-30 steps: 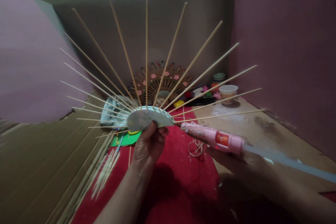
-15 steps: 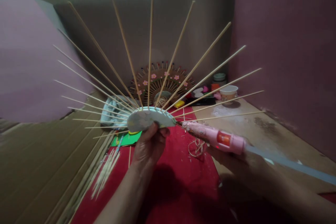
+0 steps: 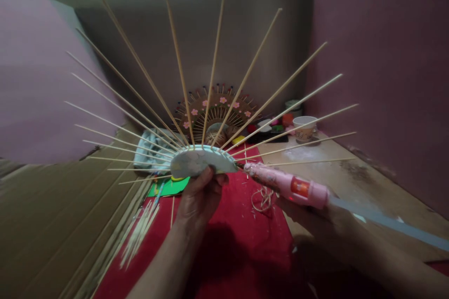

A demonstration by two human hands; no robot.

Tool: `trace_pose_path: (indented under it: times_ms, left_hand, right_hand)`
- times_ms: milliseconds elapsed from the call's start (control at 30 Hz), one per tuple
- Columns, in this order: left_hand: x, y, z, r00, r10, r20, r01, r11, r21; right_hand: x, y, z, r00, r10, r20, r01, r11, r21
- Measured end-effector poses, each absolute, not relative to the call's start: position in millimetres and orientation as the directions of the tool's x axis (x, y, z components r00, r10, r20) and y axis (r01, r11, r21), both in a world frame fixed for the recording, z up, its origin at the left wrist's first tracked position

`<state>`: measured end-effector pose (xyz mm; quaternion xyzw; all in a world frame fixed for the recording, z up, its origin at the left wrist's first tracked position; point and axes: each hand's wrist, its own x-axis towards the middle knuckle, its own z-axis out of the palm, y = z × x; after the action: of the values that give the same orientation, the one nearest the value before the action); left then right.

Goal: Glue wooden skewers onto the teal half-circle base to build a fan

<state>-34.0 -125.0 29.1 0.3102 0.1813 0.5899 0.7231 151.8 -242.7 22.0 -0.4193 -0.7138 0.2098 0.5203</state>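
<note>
My left hand (image 3: pixel 201 196) pinches the lower edge of a pale half-round base (image 3: pixel 192 161), thumb on its face. Thin wooden sticks (image 3: pixel 216 56) fan out from the base's curved rim on all sides. In my right hand (image 3: pixel 315 217) is a pink glue gun (image 3: pixel 284 182), its fingers wrapped below the body and partly hidden. The nozzle meets the right end of the base, near the lowest stick there; whether it touches cannot be made out. A pale strip, likely a glue stick, runs out of the gun's back.
Beneath lies a red cloth (image 3: pixel 245 243) with loose sticks (image 3: pixel 138 233), tangled twine (image 3: pixel 262 198) and a green sheet (image 3: pixel 168 188). Behind stand a decorated brown fan (image 3: pixel 196 112) with pink flowers and a paper cup (image 3: pixel 304 128). A pale cloth bundle (image 3: pixel 147 149) sits left. Walls rise behind and right.
The base with its sticks has turned slightly clockwise, the upper tips swinging right. The glue gun has shifted a little with it, its nozzle still at the right end.
</note>
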Motion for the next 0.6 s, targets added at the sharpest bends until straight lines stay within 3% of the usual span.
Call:
trace_pose_path:
  times_ms: [300, 600]
  left_hand:
    - [-35.7, -123.4, 25.7, 0.272, 0.948, 0.167, -0.687, 0.07, 0.723]
    - [-36.8, -125.8, 24.4, 0.308, 0.927, 0.212, -0.616, 0.024, 0.787]
  right_hand:
    - [151.5, -247.2, 16.8, -0.009, 0.837, 0.547, 0.406, 0.503, -0.763]
    - [153.6, -248.4, 17.4, -0.04, 0.855, 0.517, 0.459, 0.476, -0.75]
